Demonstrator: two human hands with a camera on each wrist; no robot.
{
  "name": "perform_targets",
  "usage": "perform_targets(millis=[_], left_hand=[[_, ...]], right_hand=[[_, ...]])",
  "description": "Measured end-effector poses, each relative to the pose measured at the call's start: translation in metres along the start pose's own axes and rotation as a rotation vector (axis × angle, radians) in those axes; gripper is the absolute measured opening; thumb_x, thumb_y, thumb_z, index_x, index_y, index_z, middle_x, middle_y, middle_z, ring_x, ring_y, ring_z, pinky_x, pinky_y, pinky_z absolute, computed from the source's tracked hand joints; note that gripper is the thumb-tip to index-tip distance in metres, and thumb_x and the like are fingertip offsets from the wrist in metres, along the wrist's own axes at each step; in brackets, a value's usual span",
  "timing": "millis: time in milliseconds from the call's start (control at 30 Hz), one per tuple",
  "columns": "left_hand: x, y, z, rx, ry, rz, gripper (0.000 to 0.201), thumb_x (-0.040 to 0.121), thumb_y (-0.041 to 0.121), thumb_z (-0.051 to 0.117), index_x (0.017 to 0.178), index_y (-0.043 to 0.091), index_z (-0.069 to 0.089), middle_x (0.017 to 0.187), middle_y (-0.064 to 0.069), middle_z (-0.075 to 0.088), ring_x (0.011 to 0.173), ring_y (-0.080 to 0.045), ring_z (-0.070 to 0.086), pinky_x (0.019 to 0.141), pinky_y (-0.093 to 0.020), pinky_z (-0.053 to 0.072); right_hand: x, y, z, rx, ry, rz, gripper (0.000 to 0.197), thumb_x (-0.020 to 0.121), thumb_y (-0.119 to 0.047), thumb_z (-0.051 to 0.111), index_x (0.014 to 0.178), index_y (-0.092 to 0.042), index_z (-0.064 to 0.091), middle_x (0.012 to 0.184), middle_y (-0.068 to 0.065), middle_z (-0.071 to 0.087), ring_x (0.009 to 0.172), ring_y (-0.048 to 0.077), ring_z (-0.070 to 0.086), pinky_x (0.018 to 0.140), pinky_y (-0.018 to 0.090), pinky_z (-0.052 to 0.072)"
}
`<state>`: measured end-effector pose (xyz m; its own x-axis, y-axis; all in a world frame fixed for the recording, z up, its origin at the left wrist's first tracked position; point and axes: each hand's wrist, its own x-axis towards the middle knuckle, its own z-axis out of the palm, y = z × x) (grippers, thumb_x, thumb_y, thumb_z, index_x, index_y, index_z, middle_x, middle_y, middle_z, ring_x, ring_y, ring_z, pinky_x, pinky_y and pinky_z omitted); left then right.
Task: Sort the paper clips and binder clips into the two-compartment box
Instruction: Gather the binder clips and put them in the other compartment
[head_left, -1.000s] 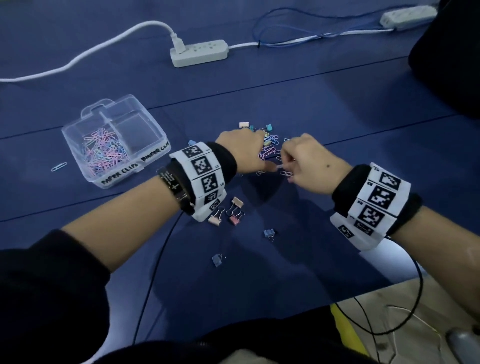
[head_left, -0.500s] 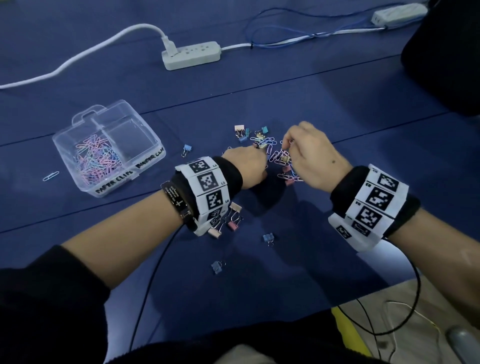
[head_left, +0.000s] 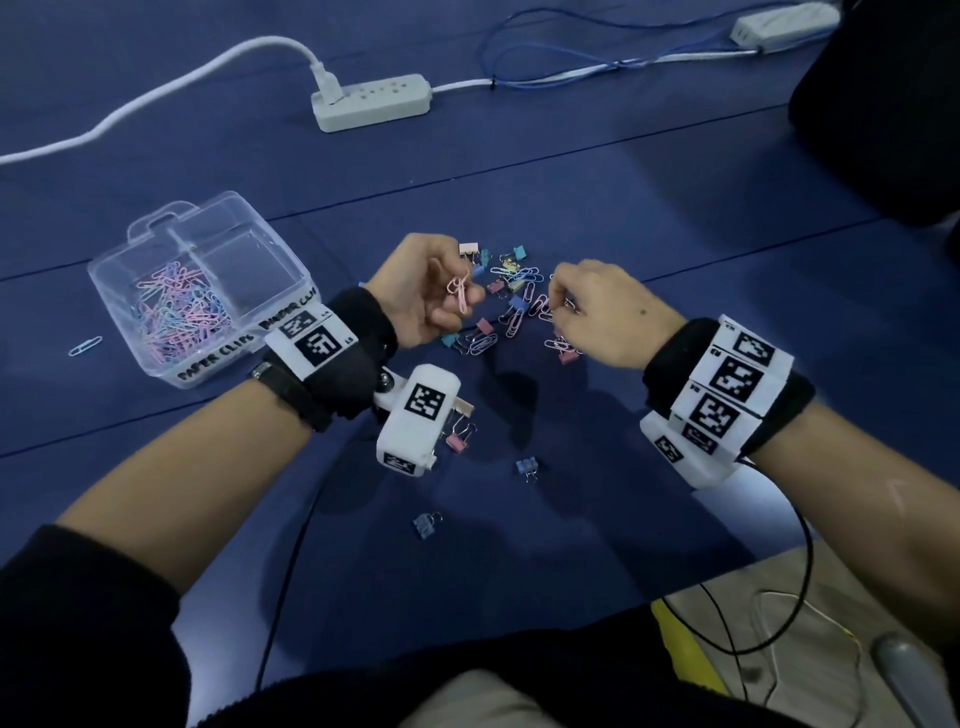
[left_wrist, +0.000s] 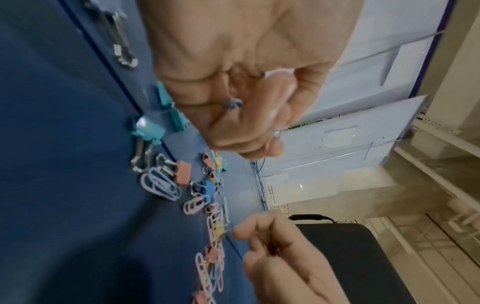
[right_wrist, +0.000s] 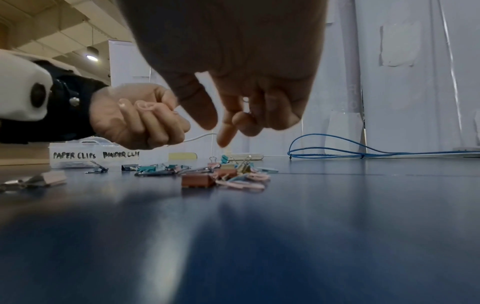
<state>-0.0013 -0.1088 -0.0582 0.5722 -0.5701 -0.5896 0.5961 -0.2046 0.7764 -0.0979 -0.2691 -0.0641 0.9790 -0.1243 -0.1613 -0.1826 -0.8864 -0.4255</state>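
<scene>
Holding pink paper clips (head_left: 459, 293) in our left hand (head_left: 415, 296), grip clenched round them above the pile | our right hand (head_left: 605, 319) pinches a clip over the mixed pile (head_left: 511, 306) on the blue surface (head_left: 675, 234) | two-compartment box (head_left: 200, 283) sits left, paper clips in its left compartment | stray binder clips (head_left: 525, 466) lie nearer us.

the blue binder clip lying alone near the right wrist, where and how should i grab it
Pinch the blue binder clip across its folded blue body, thumb and forefinger coming straight down from above. It lies flat on the blue table, apart from the pile, with its wire handles pointing toward the person. The handles look thin and would probably swivel, so the body likely gives the firmer hold.
</scene>
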Motion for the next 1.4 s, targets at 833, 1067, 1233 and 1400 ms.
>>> perform_targets(millis=[833,1067,1233,1400], left_hand=[[-0.008,-0.013,0.021,1.573,0.116,0.195,0.05,0.069,0.055,0.07,0.097,0.017,0.055,0.086,-0.003,0.053,0.082,-0.021,0.05,0.07,-0.029,0.04],[-0.002,-0.021,0.034,1.616,0.131,0.242,0.038,0.085,0.036,0.063,0.108,0.006,0.059,0.109,-0.013,0.06,0.105,-0.031,0.057,0.072,-0.032,0.039],[0.003,-0.025,0.032,1.621,0.111,0.248,0.033,0.09,0.031,0.055,0.108,0.003,0.058,0.114,-0.015,0.06,0.106,-0.031,0.057,0.072,-0.031,0.038],[-0.001,-0.026,0.033,1.63,0.077,0.227,0.026,0.091,0.028,0.05,0.095,0.004,0.058,0.09,-0.009,0.052,0.098,-0.03,0.058,0.073,-0.03,0.04]], right_hand=[[0.014,-0.006,0.005,-0.1,-0.151,0.01,0.014,0.086,-0.024,0.06,0.08,-0.014,0.052,0.095,0.004,0.045,0.089,0.023,0.046,0.079,0.034,0.04],[0.012,-0.006,0.003,-0.098,-0.136,0.01,0.026,0.075,-0.018,0.07,0.084,-0.017,0.046,0.094,0.004,0.042,0.088,0.023,0.041,0.073,0.028,0.033],[0.013,-0.005,0.003,-0.097,-0.141,-0.014,0.021,0.074,-0.016,0.071,0.091,-0.012,0.059,0.089,0.003,0.042,0.086,0.022,0.042,0.073,0.026,0.031],[0.015,-0.003,0.007,-0.088,-0.157,-0.036,0.016,0.075,-0.01,0.068,0.079,-0.017,0.054,0.09,0.003,0.043,0.085,0.021,0.044,0.074,0.027,0.034]])
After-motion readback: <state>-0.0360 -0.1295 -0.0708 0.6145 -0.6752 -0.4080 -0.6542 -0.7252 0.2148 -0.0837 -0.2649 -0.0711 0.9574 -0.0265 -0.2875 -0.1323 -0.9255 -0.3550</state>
